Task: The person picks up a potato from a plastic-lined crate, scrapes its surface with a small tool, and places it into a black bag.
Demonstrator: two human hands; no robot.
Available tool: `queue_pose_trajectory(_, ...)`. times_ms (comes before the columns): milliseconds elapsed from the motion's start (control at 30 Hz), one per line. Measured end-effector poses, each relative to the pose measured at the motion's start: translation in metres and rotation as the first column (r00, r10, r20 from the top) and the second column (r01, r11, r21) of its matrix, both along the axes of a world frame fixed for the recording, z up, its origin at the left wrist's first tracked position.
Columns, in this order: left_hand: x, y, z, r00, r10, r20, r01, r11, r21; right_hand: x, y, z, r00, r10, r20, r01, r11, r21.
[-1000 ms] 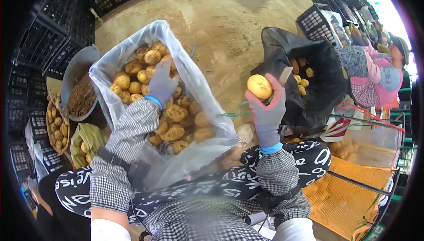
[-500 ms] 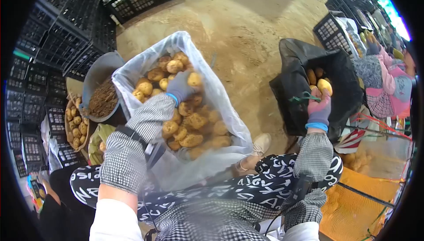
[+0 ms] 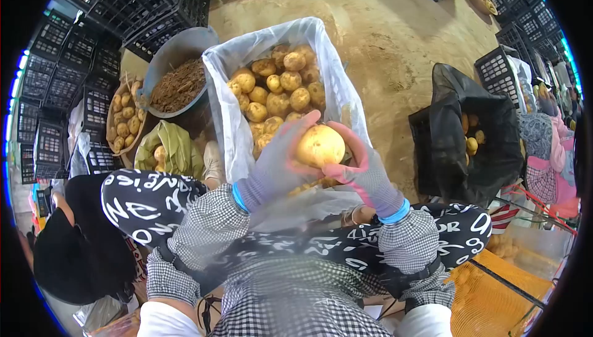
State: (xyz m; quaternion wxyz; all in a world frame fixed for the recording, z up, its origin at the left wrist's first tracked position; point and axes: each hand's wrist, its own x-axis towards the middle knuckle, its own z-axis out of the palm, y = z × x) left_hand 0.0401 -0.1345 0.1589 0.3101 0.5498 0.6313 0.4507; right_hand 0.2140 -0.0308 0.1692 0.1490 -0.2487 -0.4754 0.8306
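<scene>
A large yellow potato [image 3: 321,146] is between my two gloved hands, over the near part of a crate lined with white plastic [image 3: 213,68]. My left hand [image 3: 276,165], in a grey and pink glove, is closed on the potato's left side. From the right, my right hand [image 3: 365,175] grips it with thumb and fingers. Beneath and beyond them lie many brown, dirt-specked potatoes [image 3: 278,102] in the crate. To the right stands a black bag-lined container [image 3: 441,121] with several potatoes [image 3: 472,145] inside.
At left are a grey-blue tub [image 3: 213,37] of brown soil-like debris, a basket of potatoes [image 3: 126,121] and a green sack [image 3: 176,142]. Black crates [image 3: 148,3] stack behind. An orange mesh sack [image 3: 488,294] lies at lower right. Another person in dark clothing [image 3: 77,250] sits at left.
My right hand has left the black container, where it held a potato, and now grips the large potato. My left hand has come out of the crate toward me. The view has shifted left.
</scene>
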Motion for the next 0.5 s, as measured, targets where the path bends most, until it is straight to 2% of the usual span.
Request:
queue_pose_trajectory(33, 0.001, -0.005, -0.005, 0.997, 0.036, 0.066, -0.037, 0.999, 0.012, 0.0, -0.003, 0.0, 0.999, 0.002, -0.043, -0.004, 0.999, -0.04)
queue_pose_trajectory(133, 0.002, -0.017, -0.005, 0.98, -0.005, 0.198, 0.013, 0.999, -0.036, 0.006, -0.007, 0.0, 0.999, 0.027, -0.031, -0.029, 0.997, -0.073)
queue_pose_trajectory(167, 0.0, -0.019, -0.004, 0.917, 0.006, 0.4, 0.041, 0.993, -0.108, 0.007, -0.006, -0.001, 0.999, 0.035, -0.021, -0.035, 0.999, 0.002)
queue_pose_trajectory(233, -0.003, -0.022, 0.0, 0.668, 0.072, 0.741, 0.147, 0.963, -0.226, 0.012, -0.004, -0.009, 0.999, 0.046, 0.004, -0.046, 0.988, 0.145)
queue_pose_trajectory(267, -0.002, -0.021, 0.005, 0.635, 0.095, 0.766, 0.142, 0.961, -0.238, 0.014, -0.003, -0.02, 0.999, 0.04, 0.031, -0.049, 0.928, 0.368)
queue_pose_trajectory(300, -0.002, -0.018, 0.013, 0.603, 0.117, 0.789, 0.138, 0.959, -0.248, 0.013, -0.001, -0.029, 0.998, 0.032, 0.052, -0.056, 0.817, 0.574)
queue_pose_trajectory(333, -0.001, -0.016, 0.01, 0.629, 0.094, 0.771, 0.117, 0.97, -0.213, 0.013, 0.001, -0.035, 0.997, 0.021, 0.069, -0.066, 0.661, 0.747)
queue_pose_trajectory(367, -0.001, -0.015, 0.006, 0.655, 0.072, 0.752, 0.096, 0.979, -0.178, 0.014, 0.0, -0.039, 0.994, -0.028, 0.103, -0.061, 0.64, 0.766)
queue_pose_trajectory(433, 0.002, -0.014, -0.023, 0.805, -0.033, 0.592, 0.048, 0.999, -0.009, 0.003, -0.009, -0.028, 0.978, -0.126, 0.164, -0.057, 0.599, 0.799)
queue_pose_trajectory(500, 0.006, -0.014, -0.037, 0.799, -0.024, 0.601, -0.015, 0.998, 0.06, -0.003, -0.014, -0.019, 0.963, -0.126, 0.239, -0.054, 0.776, 0.628)
